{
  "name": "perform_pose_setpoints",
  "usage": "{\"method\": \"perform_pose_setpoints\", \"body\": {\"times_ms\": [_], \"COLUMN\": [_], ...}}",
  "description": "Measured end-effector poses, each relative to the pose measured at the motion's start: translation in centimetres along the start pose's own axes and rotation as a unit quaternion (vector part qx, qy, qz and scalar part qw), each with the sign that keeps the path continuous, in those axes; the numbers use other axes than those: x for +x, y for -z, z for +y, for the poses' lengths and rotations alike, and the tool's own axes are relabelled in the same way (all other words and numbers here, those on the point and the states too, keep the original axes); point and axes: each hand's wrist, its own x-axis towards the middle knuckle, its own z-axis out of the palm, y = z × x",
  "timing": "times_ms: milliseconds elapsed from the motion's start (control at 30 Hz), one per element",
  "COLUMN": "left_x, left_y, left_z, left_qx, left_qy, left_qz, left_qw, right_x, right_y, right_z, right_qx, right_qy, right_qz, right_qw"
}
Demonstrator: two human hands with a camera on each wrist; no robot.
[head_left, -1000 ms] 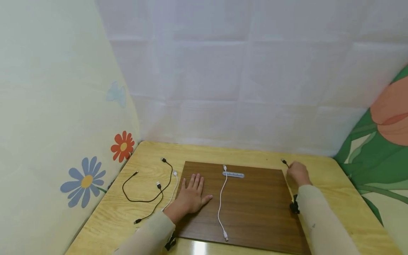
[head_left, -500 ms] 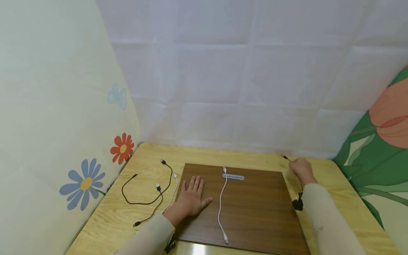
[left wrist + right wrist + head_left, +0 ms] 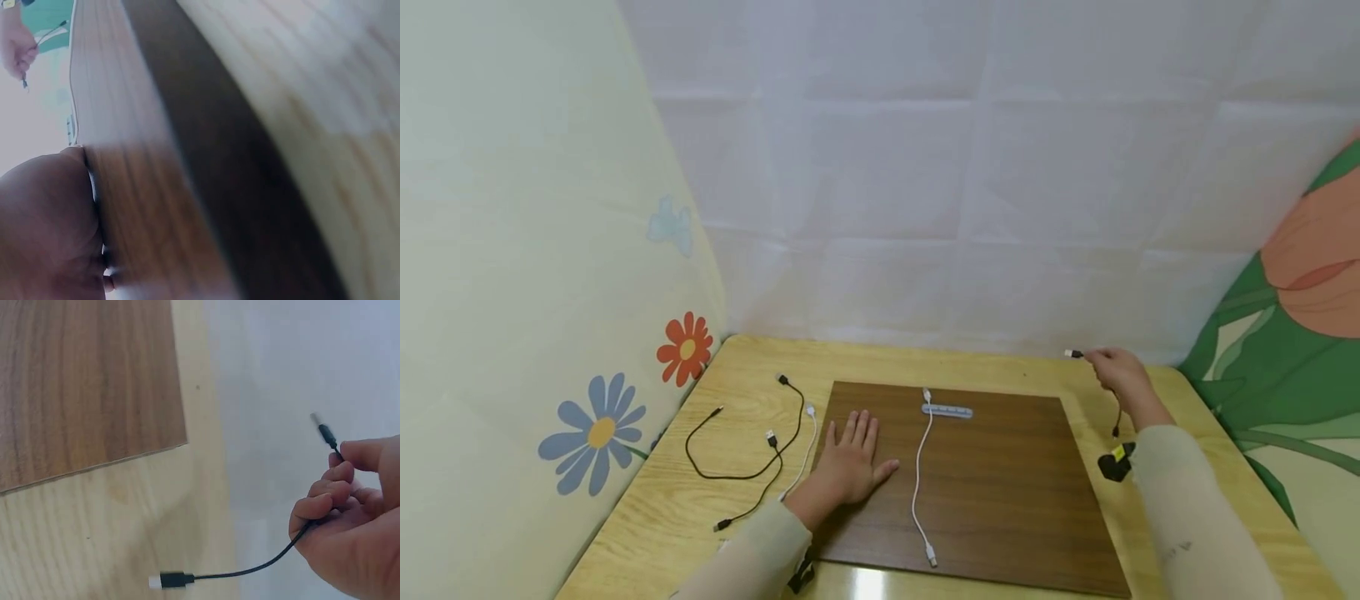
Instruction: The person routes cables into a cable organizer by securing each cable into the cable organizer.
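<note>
My right hand [image 3: 1122, 379] pinches a short black USB cable [image 3: 250, 570] above the table's far right, beyond the brown board's corner. One plug sticks out past the thumb; the other end dangles below the curled fingers, as the right wrist view shows. My left hand [image 3: 852, 462] rests flat, fingers spread, on the left part of the brown wooden board [image 3: 1000, 483]. To its right on the board lies a white USB cable [image 3: 917, 475], its upper end over a small light-blue strip [image 3: 953, 411] with marks.
Left of the board, a longer black cable [image 3: 730, 477], a shorter black cable [image 3: 767, 490] and another white cable [image 3: 808, 450] lie on the yellow wooden table [image 3: 655, 508]. A white cloth [image 3: 880, 183] hangs behind, with flowered cloths at both sides.
My right hand has lifted the black cable up and to the right, and its lower end now shows hanging. The left hand stays where it was on the board.
</note>
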Motion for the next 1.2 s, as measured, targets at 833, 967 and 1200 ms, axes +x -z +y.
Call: {"method": "perform_pose_setpoints", "body": {"times_ms": [833, 967, 1200], "left_x": [-0.3, -0.2, -0.1], "left_y": [-0.6, -0.4, -0.1], "left_z": [-0.2, -0.3, -0.4], "left_qx": [-0.020, -0.028, -0.030], "left_qy": [-0.002, -0.004, -0.002], "left_qz": [0.005, 0.006, 0.009], "left_qw": [0.9998, 0.9996, 0.9995], "right_x": [-2.9, -3.3, -4.5], "right_y": [-0.3, -0.5, -0.7], "right_z": [-5.8, -6.4, -7.9], "right_qx": [-0.040, -0.052, -0.093], "right_qy": [0.103, 0.115, 0.163], "right_qz": [0.047, 0.060, 0.058], "right_qw": [0.9928, 0.9901, 0.9804]}}
